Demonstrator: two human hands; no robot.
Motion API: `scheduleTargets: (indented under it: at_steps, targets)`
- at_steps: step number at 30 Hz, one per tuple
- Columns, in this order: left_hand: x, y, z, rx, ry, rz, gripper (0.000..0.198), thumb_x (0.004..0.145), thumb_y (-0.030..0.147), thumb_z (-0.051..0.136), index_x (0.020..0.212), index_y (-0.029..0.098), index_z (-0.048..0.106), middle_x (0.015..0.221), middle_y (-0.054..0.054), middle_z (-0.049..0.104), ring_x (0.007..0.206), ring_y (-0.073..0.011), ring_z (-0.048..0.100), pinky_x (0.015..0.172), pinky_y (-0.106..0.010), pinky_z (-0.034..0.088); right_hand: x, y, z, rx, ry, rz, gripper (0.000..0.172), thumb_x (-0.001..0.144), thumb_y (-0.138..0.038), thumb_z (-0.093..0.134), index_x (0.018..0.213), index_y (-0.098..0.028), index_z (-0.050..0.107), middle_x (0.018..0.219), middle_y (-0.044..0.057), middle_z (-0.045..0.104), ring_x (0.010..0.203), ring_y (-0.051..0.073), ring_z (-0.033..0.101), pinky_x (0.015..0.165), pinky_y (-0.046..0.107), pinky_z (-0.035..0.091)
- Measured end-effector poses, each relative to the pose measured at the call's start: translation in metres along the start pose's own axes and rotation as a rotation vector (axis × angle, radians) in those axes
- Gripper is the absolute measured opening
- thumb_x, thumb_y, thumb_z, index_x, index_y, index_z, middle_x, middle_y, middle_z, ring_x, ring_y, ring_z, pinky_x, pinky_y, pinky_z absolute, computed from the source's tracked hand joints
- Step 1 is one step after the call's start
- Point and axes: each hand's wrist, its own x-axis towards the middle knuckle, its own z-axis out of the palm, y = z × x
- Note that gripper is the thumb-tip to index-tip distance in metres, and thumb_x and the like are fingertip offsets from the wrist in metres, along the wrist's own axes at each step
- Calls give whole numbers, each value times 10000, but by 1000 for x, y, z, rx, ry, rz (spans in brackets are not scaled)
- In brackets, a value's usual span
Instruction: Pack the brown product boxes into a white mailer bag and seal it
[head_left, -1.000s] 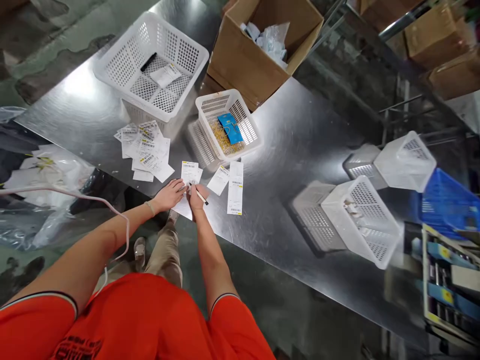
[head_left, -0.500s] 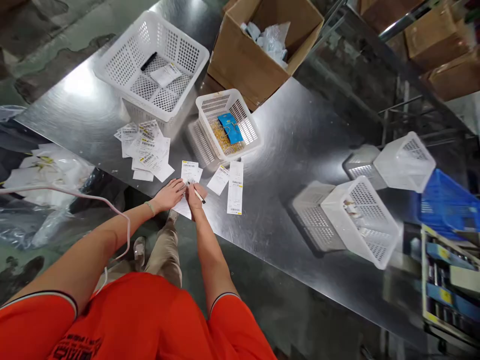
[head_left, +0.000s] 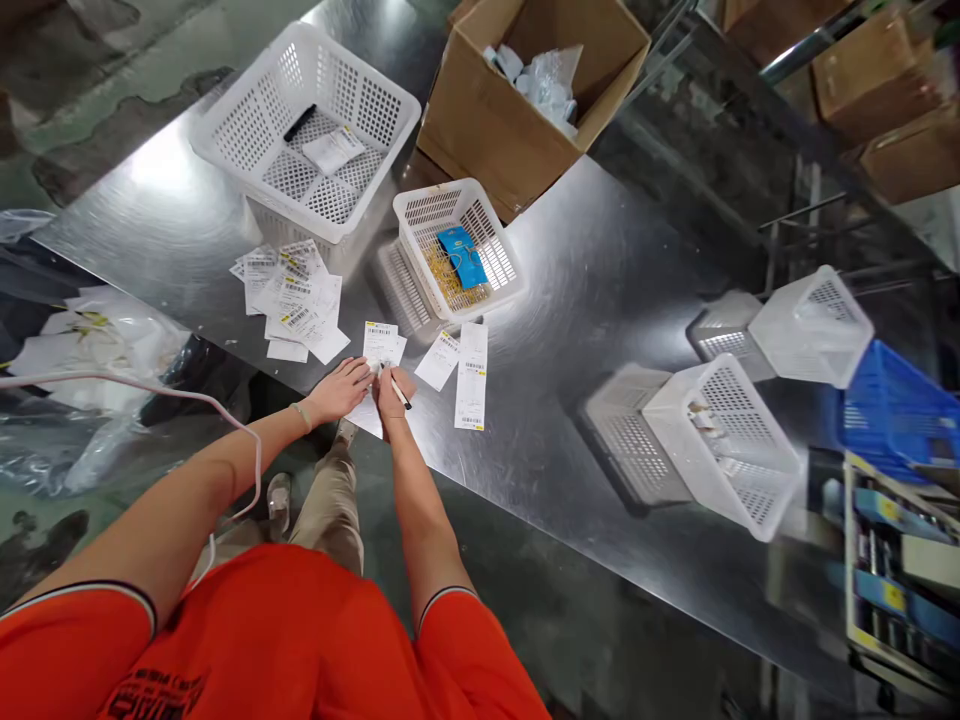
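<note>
My right hand (head_left: 394,394) is closed round a white marker pen with a black end (head_left: 400,392), its tip at a printed paper label (head_left: 381,342) by the table's near edge. Flat on the label's left edge rests my left hand (head_left: 343,388), fingers stretched out. Beneath that label another slip peeks out. To the right lie a short label (head_left: 437,361) and a longer label strip (head_left: 471,378). A loose pile of labels with barcodes (head_left: 296,300) spreads to the left of my hands.
On the steel table (head_left: 540,420) stand a large white basket (head_left: 360,80), a small white basket (head_left: 420,270) holding a blue packet (head_left: 462,257), and a cardboard box (head_left: 495,130). More white baskets (head_left: 675,420) stand at right, near a blue crate (head_left: 885,410). A pale cable (head_left: 150,385) crosses at left.
My right hand and the pen have shifted very slightly at the label. My left hand keeps its place, and the labels and baskets are unmoved.
</note>
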Motion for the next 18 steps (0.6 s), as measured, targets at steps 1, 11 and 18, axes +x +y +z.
scheduleTargets:
  at_steps: [1,11,18]
  targets:
    - [0,0,0,1,-2,1,442,1108,191,523,1481,131,752,1494,-233,720,1612,-378,553,1360,-623,481,0,-1,0,10,-1,12,466,1121,-163,577,662,-228,524,679,-10,586,673,150,516,687,282,407]
    - [-1,-2,3,-6,11,1,445,1113,187,561,1515,130,745,1506,-231,725,1621,-380,553,1370,-615,480,2,1,-2,134,-47,103,472,1109,-180,587,646,-243,519,676,-15,571,680,167,520,710,303,445]
    - [-1,-3,6,8,17,6,440,1112,192,562,1504,122,749,1497,-231,724,1613,-375,556,1372,-597,472,0,1,-4,176,-36,101,501,1136,-223,552,637,-246,522,657,-24,571,638,151,522,678,303,425]
